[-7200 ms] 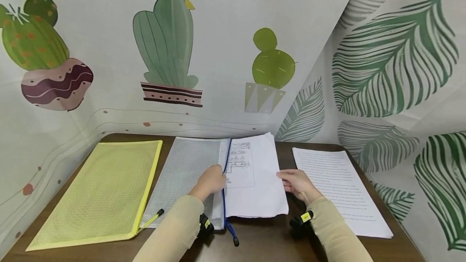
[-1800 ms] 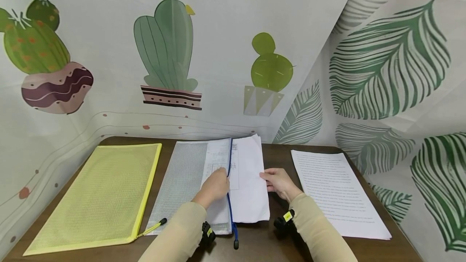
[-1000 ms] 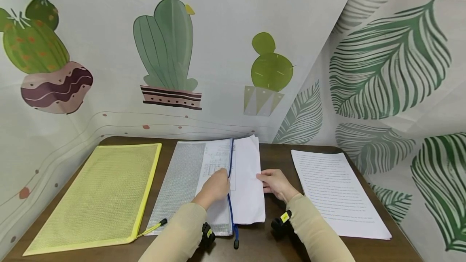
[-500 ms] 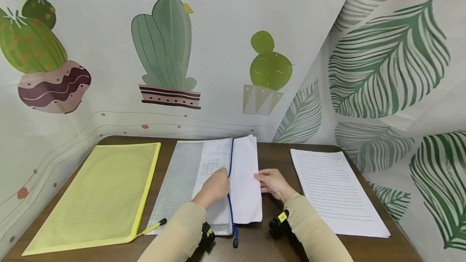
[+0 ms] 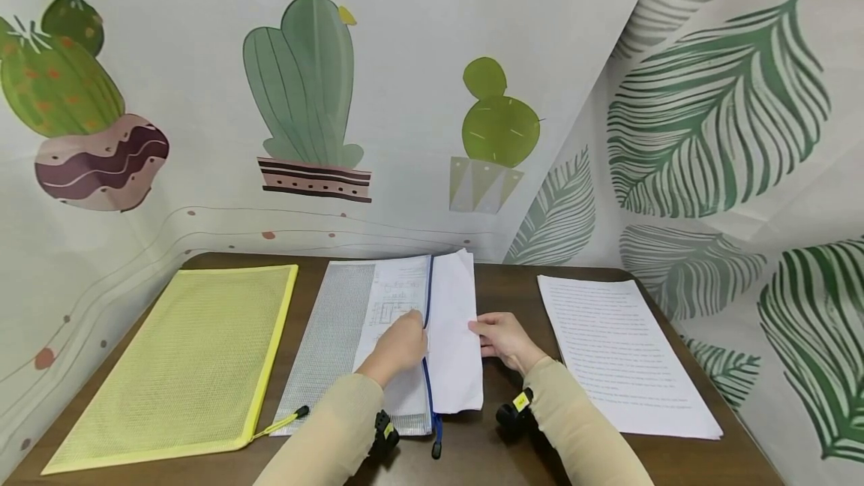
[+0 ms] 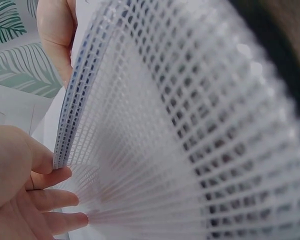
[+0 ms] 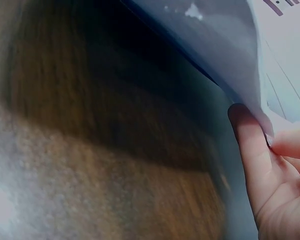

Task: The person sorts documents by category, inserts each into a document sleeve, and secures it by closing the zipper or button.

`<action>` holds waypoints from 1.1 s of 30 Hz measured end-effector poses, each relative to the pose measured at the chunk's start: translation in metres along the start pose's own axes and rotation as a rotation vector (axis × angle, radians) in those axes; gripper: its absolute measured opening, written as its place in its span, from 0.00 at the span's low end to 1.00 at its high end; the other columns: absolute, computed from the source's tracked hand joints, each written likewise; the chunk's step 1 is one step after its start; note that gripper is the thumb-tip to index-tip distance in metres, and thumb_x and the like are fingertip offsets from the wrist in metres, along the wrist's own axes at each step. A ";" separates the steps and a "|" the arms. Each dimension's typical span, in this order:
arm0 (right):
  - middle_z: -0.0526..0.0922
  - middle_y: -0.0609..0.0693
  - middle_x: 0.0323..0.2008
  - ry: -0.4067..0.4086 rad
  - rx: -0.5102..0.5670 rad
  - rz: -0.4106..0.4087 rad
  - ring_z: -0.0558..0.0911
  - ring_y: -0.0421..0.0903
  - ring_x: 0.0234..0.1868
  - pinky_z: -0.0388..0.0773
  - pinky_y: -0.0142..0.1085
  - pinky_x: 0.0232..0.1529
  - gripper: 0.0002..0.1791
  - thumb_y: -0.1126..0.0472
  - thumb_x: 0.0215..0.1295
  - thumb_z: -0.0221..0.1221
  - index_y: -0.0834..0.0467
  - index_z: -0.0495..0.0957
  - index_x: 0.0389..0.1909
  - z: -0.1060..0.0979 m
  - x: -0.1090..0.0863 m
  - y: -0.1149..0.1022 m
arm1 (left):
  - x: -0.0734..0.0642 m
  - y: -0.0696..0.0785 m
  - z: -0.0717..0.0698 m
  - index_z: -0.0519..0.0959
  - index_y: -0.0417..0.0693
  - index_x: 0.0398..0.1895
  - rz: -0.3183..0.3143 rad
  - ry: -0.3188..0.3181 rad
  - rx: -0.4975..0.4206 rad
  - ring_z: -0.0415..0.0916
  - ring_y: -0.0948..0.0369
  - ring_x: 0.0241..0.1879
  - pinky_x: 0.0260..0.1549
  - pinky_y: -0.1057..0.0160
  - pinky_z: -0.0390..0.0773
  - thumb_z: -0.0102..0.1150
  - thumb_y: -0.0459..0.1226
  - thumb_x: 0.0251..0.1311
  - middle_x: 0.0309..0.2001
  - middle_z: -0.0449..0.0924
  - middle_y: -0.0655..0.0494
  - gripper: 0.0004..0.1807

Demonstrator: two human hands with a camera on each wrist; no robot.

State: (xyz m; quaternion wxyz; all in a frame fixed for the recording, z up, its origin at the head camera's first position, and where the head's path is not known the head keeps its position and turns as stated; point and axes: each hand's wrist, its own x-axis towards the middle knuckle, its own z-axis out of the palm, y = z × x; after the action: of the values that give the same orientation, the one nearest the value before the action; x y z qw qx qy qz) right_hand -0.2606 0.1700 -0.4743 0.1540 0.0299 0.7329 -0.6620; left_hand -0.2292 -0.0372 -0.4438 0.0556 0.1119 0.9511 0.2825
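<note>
A clear mesh zipper pouch (image 5: 327,336) with a blue zipper edge lies mid-table. Partly inside it is a stack of paper (image 5: 456,351); its right part sticks out past the zipper, and printed diagrams show through the mesh. My left hand (image 5: 401,343) pinches the pouch's zipper edge between thumb and index finger, as the left wrist view shows, the other fingers spread below. At the stack's outer right edge, my right hand (image 5: 505,337) pinches the sheets between thumb and fingers. Seen from the right wrist, the paper (image 7: 225,45) bends up off the wooden table.
A yellow mesh pouch (image 5: 175,366) with a yellow zipper pull lies at the left. Another stack of printed paper (image 5: 624,351) lies on the right of the dark wooden table (image 5: 499,463). A cloth backdrop (image 5: 412,96) with cactus and leaf prints stands behind.
The paper stack has slid left, deeper into the clear pouch, my right hand moving left with it. My left hand stays on the zipper edge, having shifted slightly right since the earliest frame.
</note>
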 end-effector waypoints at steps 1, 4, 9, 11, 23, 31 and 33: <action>0.83 0.49 0.26 0.000 0.000 -0.004 0.83 0.41 0.26 0.83 0.36 0.29 0.21 0.64 0.65 0.56 0.76 0.70 0.52 0.000 0.000 0.000 | 0.000 0.000 0.000 0.66 0.26 0.59 0.003 0.001 0.003 0.75 0.47 0.50 0.48 0.52 0.77 0.42 0.35 0.68 0.56 0.72 0.33 0.22; 0.82 0.49 0.26 -0.002 0.000 -0.006 0.83 0.41 0.26 0.83 0.37 0.28 0.21 0.64 0.66 0.55 0.77 0.69 0.52 0.002 0.000 0.000 | -0.001 0.003 -0.001 0.68 0.26 0.55 0.009 0.001 0.002 0.76 0.50 0.45 0.44 0.53 0.77 0.42 0.34 0.68 0.52 0.75 0.35 0.20; 0.83 0.49 0.26 -0.032 0.009 -0.008 0.83 0.41 0.26 0.83 0.38 0.29 0.21 0.64 0.65 0.56 0.77 0.70 0.51 0.008 0.000 -0.001 | -0.001 0.009 -0.001 0.70 0.28 0.52 0.019 -0.015 -0.025 0.74 0.53 0.39 0.39 0.56 0.76 0.42 0.34 0.68 0.46 0.76 0.39 0.17; 0.84 0.50 0.26 -0.030 0.009 -0.011 0.84 0.42 0.27 0.84 0.38 0.30 0.20 0.64 0.65 0.56 0.76 0.71 0.50 0.010 0.000 -0.002 | -0.002 0.011 -0.001 0.69 0.28 0.53 0.016 -0.016 -0.033 0.75 0.53 0.39 0.39 0.56 0.77 0.42 0.34 0.68 0.46 0.76 0.39 0.18; 0.83 0.51 0.26 -0.002 0.012 -0.009 0.84 0.43 0.26 0.84 0.40 0.29 0.17 0.65 0.64 0.56 0.75 0.73 0.48 0.014 0.002 -0.001 | 0.000 0.013 -0.001 0.71 0.31 0.47 0.018 -0.002 -0.037 0.71 0.57 0.31 0.30 0.60 0.73 0.43 0.35 0.67 0.35 0.75 0.46 0.14; 0.83 0.52 0.28 0.019 -0.004 -0.001 0.84 0.43 0.26 0.84 0.39 0.30 0.20 0.64 0.62 0.59 0.74 0.73 0.50 0.012 0.001 -0.002 | -0.002 0.012 -0.002 0.71 0.36 0.40 0.009 -0.012 -0.081 0.69 0.58 0.27 0.25 0.62 0.70 0.44 0.36 0.68 0.29 0.70 0.50 0.10; 0.83 0.52 0.27 0.024 0.008 -0.003 0.84 0.44 0.27 0.84 0.39 0.30 0.20 0.64 0.61 0.59 0.74 0.73 0.49 0.011 0.000 -0.001 | -0.002 0.011 -0.002 0.71 0.37 0.38 0.001 -0.016 -0.090 0.68 0.58 0.27 0.25 0.62 0.70 0.44 0.36 0.68 0.29 0.70 0.51 0.10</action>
State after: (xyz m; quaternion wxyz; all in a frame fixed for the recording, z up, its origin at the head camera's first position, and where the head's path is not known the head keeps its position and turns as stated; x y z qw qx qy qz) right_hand -0.2586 0.1588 -0.4740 0.1443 0.0373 0.7320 -0.6648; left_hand -0.2256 -0.0301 -0.4360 0.0683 0.1118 0.9369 0.3240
